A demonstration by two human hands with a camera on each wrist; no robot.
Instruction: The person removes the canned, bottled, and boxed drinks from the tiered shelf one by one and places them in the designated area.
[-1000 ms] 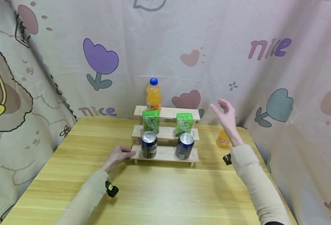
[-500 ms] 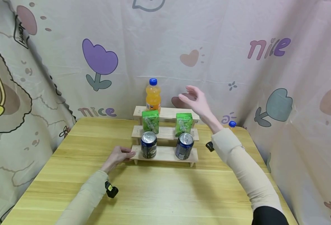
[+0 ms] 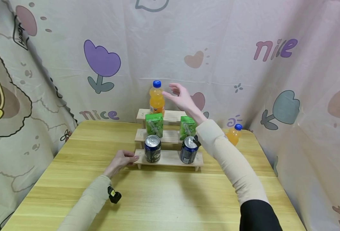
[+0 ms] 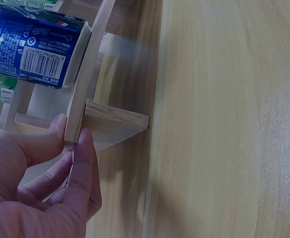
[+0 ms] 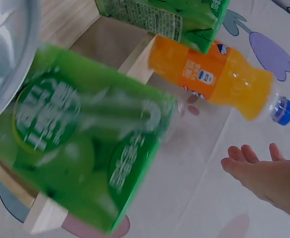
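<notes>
My left hand (image 3: 123, 159) pinches the left end of the bottom step of a three-step wooden rack (image 3: 170, 158), thumb on top and fingers beneath in the left wrist view. My right hand (image 3: 182, 98) hangs in the air just right of an orange soda bottle (image 3: 157, 100) with a blue cap, its fingers spread and holding nothing. That bottle stands on the top step. On the middle step are two green drink cartons, the left carton (image 3: 154, 124) and the right carton (image 3: 187, 127). Two dark blue cans, the left can (image 3: 152, 150) and the right can (image 3: 188, 152), stand on the bottom step.
Another orange soda bottle (image 3: 234, 134) stands on the wooden table (image 3: 158, 199) right of the rack, partly behind my right sleeve (image 3: 230, 160). A printed curtain (image 3: 147, 41) hangs close behind the table and along its sides.
My right hand has moved left from near the bottle on the right, over the rack, to beside the bottle on the top step. My left hand keeps its hold on the rack.
</notes>
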